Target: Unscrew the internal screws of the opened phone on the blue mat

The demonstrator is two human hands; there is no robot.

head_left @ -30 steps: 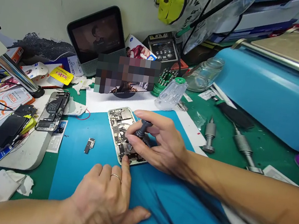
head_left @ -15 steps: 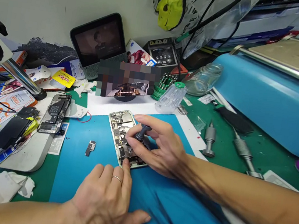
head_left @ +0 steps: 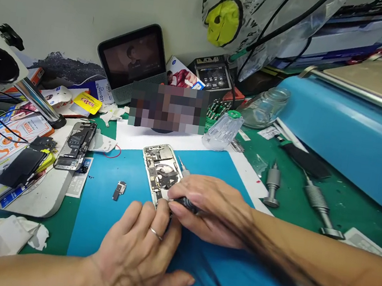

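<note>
An opened smartphone (head_left: 164, 175), its inner parts exposed, lies tilted on the blue mat (head_left: 94, 224). My left hand (head_left: 139, 244) rests palm down at the phone's lower end, with its thumb stretched out to the right and its fingertips partly hidden. My right hand (head_left: 213, 207) is closed on a dark-handled screwdriver (head_left: 186, 203), held low and nearly flat beside the phone's lower right edge. A silver pointed tip (head_left: 183, 165) shows just above the right knuckles; I cannot tell whether that hand holds it too. A small metal phone part (head_left: 119, 190) lies left of the phone.
Another phone body (head_left: 76, 146) lies on a white stand at left, near boxes (head_left: 9, 141). Behind are a display (head_left: 131, 61), a clear plastic holder (head_left: 223, 129) and a glass jar (head_left: 265, 108). Metal screwdrivers (head_left: 273, 185) stand and lie at right, near a blue roll (head_left: 340, 140).
My right hand has moved down and right, tipping the screwdriver from upright to nearly flat and uncovering more of the phone. My left hand stays at the phone's lower end. The view has shifted slightly.
</note>
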